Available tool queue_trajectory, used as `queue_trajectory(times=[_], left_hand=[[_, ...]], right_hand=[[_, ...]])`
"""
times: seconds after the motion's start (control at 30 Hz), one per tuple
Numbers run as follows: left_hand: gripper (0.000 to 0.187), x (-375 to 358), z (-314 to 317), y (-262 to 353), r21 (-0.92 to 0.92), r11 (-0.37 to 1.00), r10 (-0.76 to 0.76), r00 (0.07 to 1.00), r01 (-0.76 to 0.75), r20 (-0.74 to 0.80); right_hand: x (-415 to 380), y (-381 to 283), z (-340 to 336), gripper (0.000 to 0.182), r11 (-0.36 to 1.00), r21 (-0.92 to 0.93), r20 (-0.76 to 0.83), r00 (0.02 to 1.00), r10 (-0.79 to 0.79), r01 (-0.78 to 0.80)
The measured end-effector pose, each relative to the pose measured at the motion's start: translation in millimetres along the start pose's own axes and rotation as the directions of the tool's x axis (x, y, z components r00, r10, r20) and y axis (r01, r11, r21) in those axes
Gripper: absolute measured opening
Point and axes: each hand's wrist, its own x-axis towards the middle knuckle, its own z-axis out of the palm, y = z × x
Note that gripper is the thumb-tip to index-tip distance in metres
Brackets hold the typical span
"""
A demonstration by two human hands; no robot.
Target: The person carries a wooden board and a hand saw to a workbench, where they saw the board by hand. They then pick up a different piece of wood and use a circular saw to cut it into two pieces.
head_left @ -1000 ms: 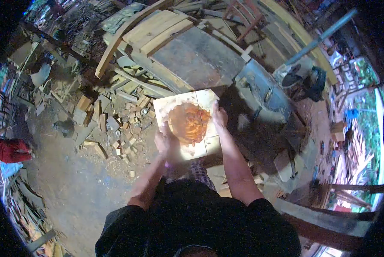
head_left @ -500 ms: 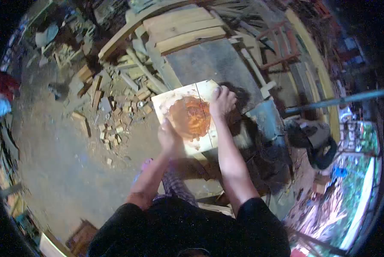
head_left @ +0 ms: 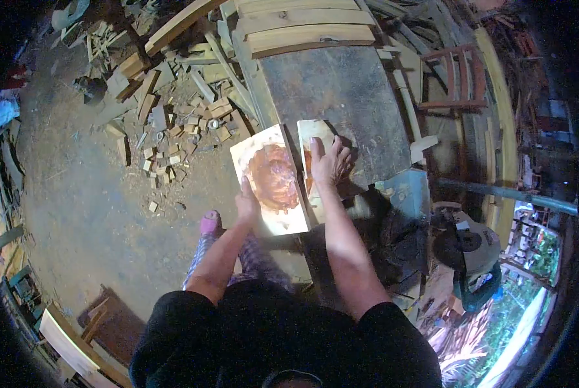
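A pale board with a large reddish-brown patch [head_left: 273,178] is tilted at the near left edge of the dark worktop [head_left: 328,84]. My left hand [head_left: 247,204] holds its left edge, thumb on the face. To the right, across a narrow gap, lies a thinner pale piece [head_left: 312,132] with part of the same patch along its inner edge. My right hand [head_left: 331,161] rests on this piece, fingers over its right side and thumb on top.
Planks [head_left: 312,29] lie across the worktop's far end. Wood offcuts [head_left: 173,155] are scattered on the floor at left. A circular power saw [head_left: 467,242] sits at right below a blue-grey bar [head_left: 509,194]. A reddish wooden frame [head_left: 454,77] stands at upper right.
The two pale pieces, close together with a thin line between them earlier, are now apart with a clear gap. My left hand has shifted slightly down with the larger board. The camera view has shifted.
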Motion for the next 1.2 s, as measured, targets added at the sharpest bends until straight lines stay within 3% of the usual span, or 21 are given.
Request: queue_trajectory(times=[0.07, 0.13, 0.17, 0.3, 0.37, 0.4, 0.53, 0.67, 0.73, 0.77, 0.8, 0.83, 0.9, 0.93, 0.97, 1.0, 1.03, 1.07, 1.1, 1.13, 1.2], left_hand=[[0.083, 3, -17, 8, -0.048, 0.999, -0.008, 1.0, 0.008, 0.019], [0.076, 3, -43, 22, -0.041, 0.968, 0.24, 0.965, -0.246, -0.108], [0.072, -21, -67, 48, 0.23, 0.959, 0.201, 0.969, -0.165, -0.146], [0.071, -16, -134, 65, 0.326, 0.922, 0.272, 0.949, -0.209, -0.16], [0.073, -22, -168, 67, 0.188, 0.959, 0.231, 0.97, -0.213, -0.079], [0.074, -21, -186, 73, 0.119, 0.969, 0.221, 0.975, -0.215, -0.033], [0.07, 3, -238, 72, -0.188, 0.926, 0.348, 0.934, -0.328, 0.08], [0.058, -32, -246, 132, 0.454, 0.805, 0.336, 0.925, -0.381, 0.179], [0.051, -97, -222, 157, 0.19, 0.731, 0.574, 0.741, -0.655, 0.348], [0.045, -113, -214, 173, 0.212, 0.888, 0.294, 0.858, -0.409, 0.421], [0.045, -108, -203, 170, 0.221, 0.875, 0.285, 0.826, -0.432, 0.486], [0.043, -95, -180, 155, 0.073, 0.909, 0.258, 0.691, -0.411, 0.675], [0.04, -54, -135, 109, -0.098, 0.974, 0.186, 0.469, -0.207, 0.864], [0.038, -79, -109, 103, 0.074, 0.936, 0.177, 0.642, -0.344, 0.746], [0.033, -94, -86, 92, 0.006, 0.974, 0.116, 0.521, -0.227, 0.846], [0.031, -114, -72, 98, 0.111, 0.52, 0.182, 0.237, -0.847, 0.954], [0.035, -49, -18, 28, -0.116, -0.307, 0.352, -0.226, -0.944, 0.908], [0.035, -75, 6, 24, -0.13, -0.314, 0.329, -0.237, -0.94, 0.914], [0.042, -125, 26, 35, 0.144, 0.06, 0.327, 0.156, -0.988, 0.932], [0.051, -160, 49, 39, 0.41, 0.401, 0.186, 0.511, -0.819, 0.839], [0.051, -183, 90, 22, 0.306, 0.415, 0.231, 0.425, -0.857, 0.875]], right_hand=[[1, -1, 0, 0.07, 1.0, 0.024, -0.017, 1.0, -0.004, 0.004], [-3, 0, 4, 0.072, 0.999, 0.038, -0.049, 0.999, 0.009, -0.007], [-7, -1, 5, 0.073, 0.999, 0.02, -0.06, 0.998, 0.027, -0.026], [-30, -41, 19, 0.069, 0.976, 0.117, -0.089, 0.977, 0.194, -0.184], [-48, -66, 30, 0.064, 0.965, 0.228, -0.014, 0.99, 0.139, -0.132], [-55, -79, 37, 0.058, 0.859, 0.512, -0.032, 0.999, 0.017, 0.002], [-100, -119, 15, 0.041, 0.816, 0.548, -0.065, 0.982, -0.18, 0.186], [-180, -89, -5, 0.02, 0.448, 0.893, -0.002, 0.995, -0.102, 0.048], [-227, -42, 15, 0.017, 0.559, 0.827, -0.082, 0.997, 0.001, 0.067], [-252, -29, -8, 0.023, 0.575, 0.811, 0.068, 0.993, 0.096, -0.111], [-275, -14, -30, 0.029, 0.559, 0.779, 0.217, 0.959, 0.181, -0.282], [-290, 8, -45, 0.029, 0.563, 0.777, 0.177, 0.956, 0.236, -0.283], [-323, 33, -52, 0.038, 0.459, 0.648, 0.495, 0.795, 0.351, -0.607], [-347, 46, -32, 0.038, 0.444, 0.662, 0.476, 0.797, 0.373, -0.603], [-376, 62, 2, 0.043, 0.389, 0.826, 0.293, 0.9, 0.323, -0.408], [-390, 75, 18, 0.048, 0.323, 0.929, 0.088, 0.954, 0.287, -0.183], [-375, 62, -41, 0.046, 0.032, 0.817, 0.535, 0.778, 0.329, -0.576], [-371, 79, -39, 0.046, 0.01, 0.82, 0.535, 0.773, 0.342, -0.572], [-370, 91, -40, 0.047, 0.009, 0.889, 0.416, 0.816, 0.402, -0.458], [-365, 106, -43, 0.047, 0.023, 0.942, 0.287, 0.842, 0.458, -0.334], [-356, 144, -46, 0.047, -0.075, 0.92, 0.372, 0.798, 0.475, -0.384]])
